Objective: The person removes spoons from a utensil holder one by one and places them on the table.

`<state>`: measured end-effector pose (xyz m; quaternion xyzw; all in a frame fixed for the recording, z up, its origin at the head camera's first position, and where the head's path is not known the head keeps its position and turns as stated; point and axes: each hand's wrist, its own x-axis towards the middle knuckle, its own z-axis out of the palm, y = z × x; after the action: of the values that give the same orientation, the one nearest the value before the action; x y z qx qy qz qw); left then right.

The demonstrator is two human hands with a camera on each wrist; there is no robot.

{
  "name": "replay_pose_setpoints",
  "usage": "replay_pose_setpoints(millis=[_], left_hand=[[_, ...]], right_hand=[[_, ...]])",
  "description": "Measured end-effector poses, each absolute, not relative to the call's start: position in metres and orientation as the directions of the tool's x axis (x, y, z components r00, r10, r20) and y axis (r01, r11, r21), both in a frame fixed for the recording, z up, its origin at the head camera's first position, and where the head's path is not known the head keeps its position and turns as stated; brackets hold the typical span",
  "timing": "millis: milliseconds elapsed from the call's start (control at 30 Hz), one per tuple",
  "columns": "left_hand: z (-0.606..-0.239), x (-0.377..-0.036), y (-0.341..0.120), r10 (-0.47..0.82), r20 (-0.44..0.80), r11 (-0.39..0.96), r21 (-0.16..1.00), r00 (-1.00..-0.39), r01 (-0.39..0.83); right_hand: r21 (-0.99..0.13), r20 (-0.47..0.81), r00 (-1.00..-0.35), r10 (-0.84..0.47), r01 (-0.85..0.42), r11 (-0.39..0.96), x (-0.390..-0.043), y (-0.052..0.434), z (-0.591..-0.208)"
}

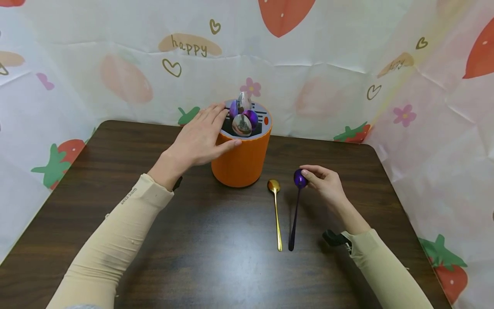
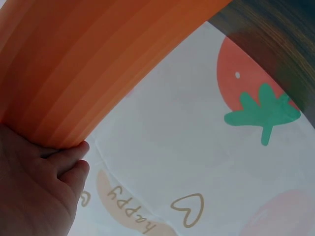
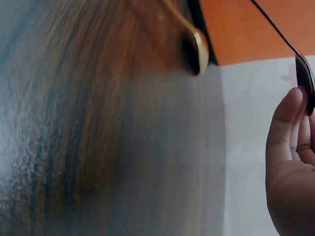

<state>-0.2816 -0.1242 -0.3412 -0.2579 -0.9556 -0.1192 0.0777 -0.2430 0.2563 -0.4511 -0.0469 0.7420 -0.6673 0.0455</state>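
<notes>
An orange ribbed utensil holder [image 1: 240,165] stands upright on the table. Several spoons are in it, with silver bowls [image 1: 242,125] and purple bowls [image 1: 251,117] showing on top; their handles are hidden inside. My left hand [image 1: 200,136] rests on the holder's left rim, fingers laid fairly straight along it and thumb across the front. With thumb and fingers, my right hand [image 1: 326,182] pinches a purple spoon [image 1: 295,219] by its bowl, the handle pointing towards me. Left of it lies a gold spoon [image 1: 277,216]. In the right wrist view, fingertips [image 3: 290,101] press the dark spoon bowl [image 3: 304,76].
The dark wooden table [image 1: 185,257] has a back edge close behind the holder. A white cloth with printed strawberries, hearts and "happy" lettering [image 1: 189,45] hangs behind it and on both sides.
</notes>
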Motion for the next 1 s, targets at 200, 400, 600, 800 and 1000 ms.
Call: replay_pose_setpoints(millis=[200,400,600,800,1000], left_hand=[[-0.341,-0.282,-0.124,0.473,0.22,0.838,0.185,-0.853,0.513],[-0.341,-0.281,-0.124,0.475,0.217,0.836,0.191,-0.853,0.514],[-0.341,-0.281,-0.124,0.477,0.22,0.835,0.187,-0.851,0.517],[-0.34,-0.281,-0.124,0.476,0.215,0.837,0.185,-0.853,0.514],[-0.34,-0.281,-0.123,0.476,0.214,0.838,0.184,-0.853,0.514]], right_hand=[[-0.964,-0.011,-0.989,-0.144,-0.028,0.265,-0.254,0.255,-0.463],[-0.918,-0.026,-0.982,-0.187,-0.051,0.394,-0.258,0.25,-0.467],[-0.845,0.02,-0.97,-0.242,-0.146,0.514,-0.266,0.251,-0.48],[-0.783,0.044,-0.963,-0.267,-0.199,0.59,-0.27,0.249,-0.484],[-0.749,0.042,-0.956,-0.289,-0.222,0.625,-0.272,0.247,-0.484]])
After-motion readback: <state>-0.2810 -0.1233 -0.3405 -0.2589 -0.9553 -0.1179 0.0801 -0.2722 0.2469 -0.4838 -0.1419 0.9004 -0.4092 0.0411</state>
